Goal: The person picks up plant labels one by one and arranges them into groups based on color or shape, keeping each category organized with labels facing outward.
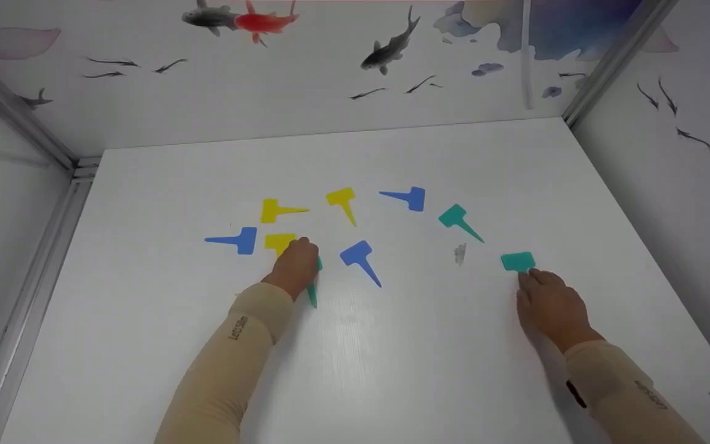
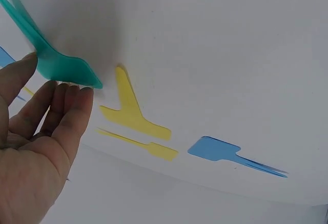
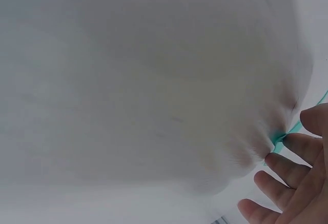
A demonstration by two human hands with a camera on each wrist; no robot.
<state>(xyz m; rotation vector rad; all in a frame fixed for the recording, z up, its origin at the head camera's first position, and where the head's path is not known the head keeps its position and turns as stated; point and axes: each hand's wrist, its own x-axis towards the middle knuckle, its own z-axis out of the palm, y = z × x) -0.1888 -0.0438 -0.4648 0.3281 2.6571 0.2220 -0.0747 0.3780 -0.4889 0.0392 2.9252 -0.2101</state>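
My left hand (image 1: 295, 265) grips a green T-shaped plant label (image 2: 66, 70) by its wide head, thumb on one side and fingertips on the other. In the head view its pointed stem shows below the hand, which also covers part of a yellow label (image 1: 279, 241). Over on the right, another green plant label (image 1: 518, 261) lies with its head beyond the fingertips of my right hand (image 1: 552, 308). Those fingers are spread and fairly straight in the right wrist view, index tip at the label; its stem is hidden under the hand.
Around the hands lie yellow labels (image 1: 269, 211) (image 1: 341, 197), blue labels (image 1: 247, 240) (image 1: 357, 252) (image 1: 416, 199) and a green label (image 1: 453, 216). A small grey mark (image 1: 460, 254) shows on the white tabletop (image 1: 392, 364). Printed panels (image 1: 306, 92) stand behind and at both sides.
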